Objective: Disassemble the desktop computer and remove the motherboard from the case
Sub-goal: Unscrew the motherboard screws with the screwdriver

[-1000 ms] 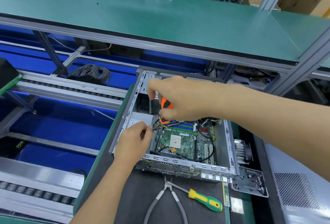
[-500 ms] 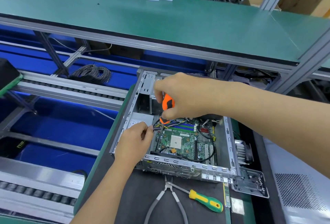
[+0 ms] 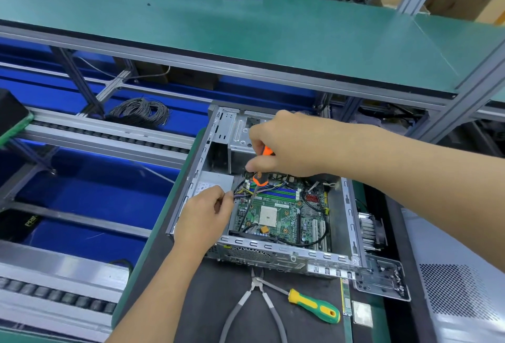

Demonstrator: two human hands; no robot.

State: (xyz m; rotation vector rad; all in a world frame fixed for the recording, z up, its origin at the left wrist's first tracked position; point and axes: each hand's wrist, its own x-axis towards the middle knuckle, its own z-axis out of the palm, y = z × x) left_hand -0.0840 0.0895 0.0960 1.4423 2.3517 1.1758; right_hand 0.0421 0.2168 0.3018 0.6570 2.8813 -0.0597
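right hand (image 3: 284,146) is wrapped around the orange and black screwdriver (image 3: 260,177), fingers curled tight on the handle, with the shaft angling down and to the left toward the motherboard (image 3: 278,214). can't make out exactly where the tip lands, it's too thin against the board. left hand (image 3: 205,215) sits at the left side of the case (image 3: 351,211), fingers curled in and pinching the bundle of wires (image 3: 240,192) right where it comes off the silver power supply (image 3: 216,183).

the motherboard is lying flat in the bottom of the open case, green with blue and green ram slots along the top and a pale square cpu socket in the middle. black cables loop across it on the near and right sides.

outward from there: on the dark mat in front of the case there's a pair of grey-handled cutters (image 3: 254,304) and a green and yellow screwdriver (image 3: 314,305), tips almost touching. a ram stick (image 3: 346,297) and a bare cpu chip (image 3: 362,314) lie just right of those. a heatsink (image 3: 369,230) sits beside the case's right wall, and a perforated side panel (image 3: 461,290) lies further right.
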